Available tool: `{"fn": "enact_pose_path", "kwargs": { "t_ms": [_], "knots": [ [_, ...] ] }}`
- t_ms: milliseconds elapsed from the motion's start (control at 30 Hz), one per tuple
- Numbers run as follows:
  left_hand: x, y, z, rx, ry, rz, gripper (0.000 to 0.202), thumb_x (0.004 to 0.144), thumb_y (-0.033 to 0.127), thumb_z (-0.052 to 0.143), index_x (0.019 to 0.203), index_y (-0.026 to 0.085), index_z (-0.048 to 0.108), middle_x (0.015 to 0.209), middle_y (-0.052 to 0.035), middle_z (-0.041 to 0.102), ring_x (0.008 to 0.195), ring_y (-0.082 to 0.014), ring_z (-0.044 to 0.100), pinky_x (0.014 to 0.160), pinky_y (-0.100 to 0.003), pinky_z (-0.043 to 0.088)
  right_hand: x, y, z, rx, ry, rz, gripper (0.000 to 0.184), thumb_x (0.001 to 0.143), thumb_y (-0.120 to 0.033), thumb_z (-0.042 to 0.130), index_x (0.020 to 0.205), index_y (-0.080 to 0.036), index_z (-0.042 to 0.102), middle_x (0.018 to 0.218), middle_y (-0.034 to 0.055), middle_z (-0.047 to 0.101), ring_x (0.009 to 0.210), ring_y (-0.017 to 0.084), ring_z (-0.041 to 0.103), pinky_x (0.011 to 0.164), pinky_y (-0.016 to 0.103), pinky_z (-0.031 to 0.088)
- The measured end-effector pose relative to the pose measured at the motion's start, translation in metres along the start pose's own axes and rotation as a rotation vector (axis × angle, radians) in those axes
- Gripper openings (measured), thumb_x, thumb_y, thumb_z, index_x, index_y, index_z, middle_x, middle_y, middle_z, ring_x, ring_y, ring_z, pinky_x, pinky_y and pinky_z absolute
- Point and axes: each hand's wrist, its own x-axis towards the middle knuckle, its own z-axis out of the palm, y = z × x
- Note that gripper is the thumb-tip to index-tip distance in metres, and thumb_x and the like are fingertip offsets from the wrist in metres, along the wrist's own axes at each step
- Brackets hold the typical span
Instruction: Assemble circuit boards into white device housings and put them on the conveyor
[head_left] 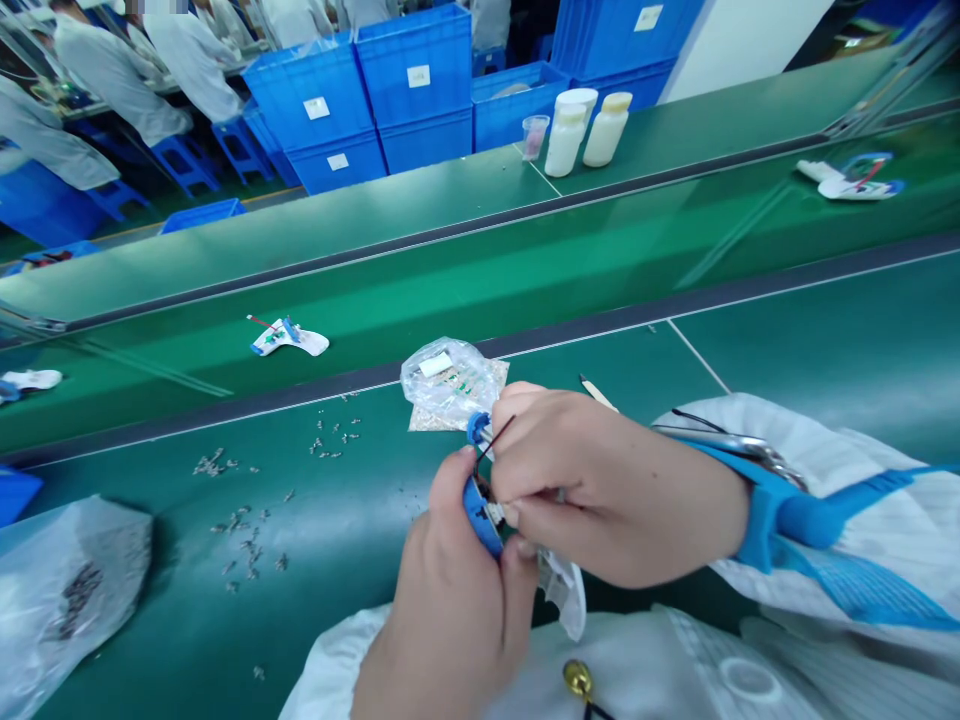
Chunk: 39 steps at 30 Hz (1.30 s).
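My left hand (pixel 450 590) is closed around a small blue and white part (pixel 480 515) with thin red and dark wires (pixel 495 440) sticking up from it. My right hand (pixel 600 495) is pinched against the same part from the right, fingers curled at its top; what the fingertips press is hidden. A blue strap (pixel 787 510) circles my right wrist. Just beyond the hands lies a clear plastic bag (pixel 450 380) of small pieces.
Small metal bits (pixel 247 530) are scattered on the green bench (pixel 337 560). A grey plastic bag (pixel 67 590) lies at left. Finished parts (pixel 289 338) ride the conveyor belt (pixel 525 280). White bottles (pixel 592 128) and blue crates (pixel 390 95) stand beyond; people in white coats sit far left.
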Motion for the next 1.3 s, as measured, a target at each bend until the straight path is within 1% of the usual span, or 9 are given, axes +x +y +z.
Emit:
{"fn": "enact_pose_path", "kwargs": {
  "t_ms": [167,433,533,733,833,933,1067,1200,1300],
  "knots": [
    [0.000,0.006,0.007,0.244,-0.060,0.070,0.045,0.081,0.025,0.050,0.123,0.021,0.035,0.102,-0.0138,0.063,0.090,-0.0325,0.063,0.074,-0.045,0.043,-0.005,-0.006,-0.004,-0.040,-0.040,0.012,0.028,0.073,-0.011,0.036,0.047,-0.016,0.030,0.046,-0.0018,0.035,0.052,0.010,0.029,0.063,0.030,0.028],
    [0.012,0.006,0.001,0.223,-0.250,0.165,0.051,0.088,0.023,0.040,0.131,0.026,0.014,0.097,-0.0101,0.067,0.074,-0.0235,0.068,0.059,-0.031,0.048,-0.007,0.000,-0.004,-0.063,-0.032,0.094,0.027,0.072,-0.009,0.039,0.046,-0.015,0.040,0.048,-0.0015,0.037,0.053,0.010,0.028,0.064,0.030,0.028],
    [0.016,0.011,0.003,0.377,-0.182,0.222,0.047,0.086,0.023,0.039,0.129,0.024,0.020,0.091,-0.0108,0.068,0.067,-0.0264,0.067,0.053,-0.032,0.046,-0.005,0.001,-0.003,-0.073,-0.019,0.096,0.026,0.072,-0.009,0.039,0.047,-0.015,0.034,0.048,-0.0020,0.035,0.052,0.009,0.026,0.064,0.030,0.028],
    [0.014,0.019,0.013,0.842,0.140,0.400,0.041,0.079,0.015,0.042,0.119,0.013,0.036,0.070,-0.0110,0.066,0.040,-0.0247,0.055,0.042,-0.030,0.026,-0.003,0.005,0.001,-0.034,-0.006,0.054,0.026,0.072,-0.008,0.037,0.047,-0.016,0.037,0.047,-0.0013,0.040,0.051,0.010,0.034,0.064,0.030,0.031],
    [0.012,0.016,0.017,0.855,0.136,0.394,0.041,0.077,0.015,0.044,0.118,0.011,0.039,0.071,-0.0118,0.066,0.040,-0.0241,0.055,0.042,-0.030,0.026,-0.003,0.008,0.004,0.001,-0.002,0.021,0.029,0.075,-0.009,0.035,0.047,-0.017,0.039,0.046,-0.0017,0.041,0.049,0.009,0.035,0.064,0.029,0.034],
    [0.014,0.012,0.018,0.722,-0.004,0.289,0.046,0.078,0.017,0.042,0.123,0.010,0.035,0.080,-0.0156,0.067,0.050,-0.0278,0.061,0.045,-0.033,0.034,-0.002,0.015,0.004,0.011,-0.054,0.025,0.033,0.078,-0.009,0.037,0.047,-0.019,0.043,0.045,-0.0024,0.045,0.050,0.010,0.038,0.067,0.028,0.038],
    [0.017,0.007,0.011,0.465,-0.218,0.047,0.063,0.082,0.030,0.047,0.137,0.018,0.018,0.123,-0.0207,0.053,0.087,-0.0321,0.063,0.061,-0.039,0.046,-0.004,0.055,-0.019,-0.124,-0.061,0.291,0.026,0.079,-0.014,0.049,0.056,-0.019,0.060,0.059,-0.0013,0.059,0.062,0.011,0.052,0.064,0.024,0.043],
    [0.018,0.004,0.001,0.348,-0.303,-0.175,0.066,0.085,0.036,0.045,0.142,0.027,0.012,0.134,-0.0158,0.044,0.097,-0.0294,0.059,0.070,-0.041,0.048,-0.019,0.123,-0.070,-0.542,0.437,0.935,0.029,0.089,-0.023,0.042,0.086,-0.009,0.067,0.089,0.0145,0.065,0.087,0.021,0.059,0.073,0.034,0.042],
    [0.020,0.006,-0.003,0.330,-0.401,-0.313,0.064,0.085,0.036,0.044,0.143,0.026,0.019,0.131,-0.0153,0.045,0.100,-0.0306,0.057,0.073,-0.044,0.047,-0.015,0.158,-0.090,-0.679,0.578,1.208,0.030,0.093,-0.026,0.040,0.103,-0.008,0.061,0.104,0.0187,0.060,0.100,0.025,0.055,0.083,0.042,0.043]
  ]
}}
